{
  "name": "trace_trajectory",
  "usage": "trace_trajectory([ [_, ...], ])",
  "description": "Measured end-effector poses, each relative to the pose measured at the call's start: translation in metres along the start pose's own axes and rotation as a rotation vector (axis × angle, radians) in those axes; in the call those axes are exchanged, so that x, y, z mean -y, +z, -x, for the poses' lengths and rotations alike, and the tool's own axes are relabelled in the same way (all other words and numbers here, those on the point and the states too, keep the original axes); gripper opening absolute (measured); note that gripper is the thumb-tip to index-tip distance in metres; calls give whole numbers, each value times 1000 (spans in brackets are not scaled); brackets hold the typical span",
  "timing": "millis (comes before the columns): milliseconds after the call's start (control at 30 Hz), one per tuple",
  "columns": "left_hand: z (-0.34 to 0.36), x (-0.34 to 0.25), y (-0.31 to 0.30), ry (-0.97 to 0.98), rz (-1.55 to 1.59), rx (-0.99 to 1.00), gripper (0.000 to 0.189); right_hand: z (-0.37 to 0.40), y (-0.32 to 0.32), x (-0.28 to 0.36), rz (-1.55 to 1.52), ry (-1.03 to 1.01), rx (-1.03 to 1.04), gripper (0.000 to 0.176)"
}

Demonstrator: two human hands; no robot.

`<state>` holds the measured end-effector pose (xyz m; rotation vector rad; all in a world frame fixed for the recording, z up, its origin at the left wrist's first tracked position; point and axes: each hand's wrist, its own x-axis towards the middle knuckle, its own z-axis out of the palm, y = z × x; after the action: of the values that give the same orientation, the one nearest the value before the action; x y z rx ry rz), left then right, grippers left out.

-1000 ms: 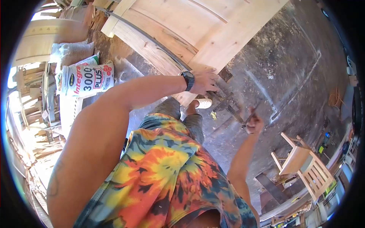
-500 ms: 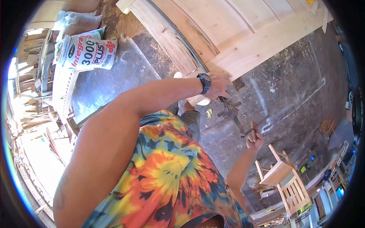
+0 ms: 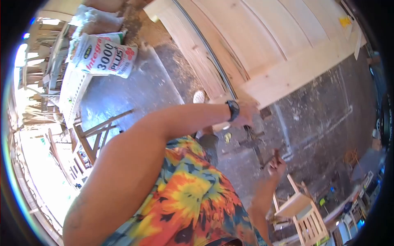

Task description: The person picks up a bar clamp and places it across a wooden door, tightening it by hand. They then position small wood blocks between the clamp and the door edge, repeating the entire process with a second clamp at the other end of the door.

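A long bar clamp [image 3: 213,57] lies across a pale wooden panelled door [image 3: 283,84], and its screw end juts past the door's near edge. My left hand [image 3: 246,113], with a black watch on the wrist, is closed around the clamp at that edge; its fingertips are partly hidden. Beyond it, the clamp's screw [image 3: 258,156] sticks out over the floor, blurred. At the screw's outer end my right hand [image 3: 278,167] has its fingers curled at the clamp handle, one finger pointing up. The handle itself is hard to make out.
A small wooden chair [image 3: 305,207] stands at the lower right, close to my right arm. Printed feed sacks [image 3: 108,57] sit at the upper left. A wooden frame [image 3: 92,135] stands beyond my left arm. Yellow scraps [image 3: 228,137] lie on the concrete floor.
The view has shifted, so the door, clamp and both hands appear lower and slightly right. My left hand stays at the clamp. My right hand's fingers have changed position slightly at the screw end.
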<state>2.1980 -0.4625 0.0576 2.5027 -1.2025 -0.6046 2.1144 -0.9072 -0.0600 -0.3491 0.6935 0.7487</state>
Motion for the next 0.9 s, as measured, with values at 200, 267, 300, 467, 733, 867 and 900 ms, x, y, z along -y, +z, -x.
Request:
trace_trajectory([
  [200,-1,-2,-7,52,-148,47,39,96,28,-44,207,1,545,53],
  [267,0,-2,-3,49,-146,26,40,108,-30,-79,102,194,327,56],
  [300,-2,0,4,55,-129,9,41,102,-21,-98,137,185,112,56],
  [467,-2,0,-1,87,-139,43,44,21,-21,-105,66,52,-281,58],
  [733,-5,2,4,104,-139,4,43,90,31,-37,295,-419,11,59],
  [867,-9,4,11,113,-70,29,45,127,-17,-108,530,225,-148,51],
  [900,-9,3,10,104,-69,60,46,111,2,-133,507,326,-346,50],
])
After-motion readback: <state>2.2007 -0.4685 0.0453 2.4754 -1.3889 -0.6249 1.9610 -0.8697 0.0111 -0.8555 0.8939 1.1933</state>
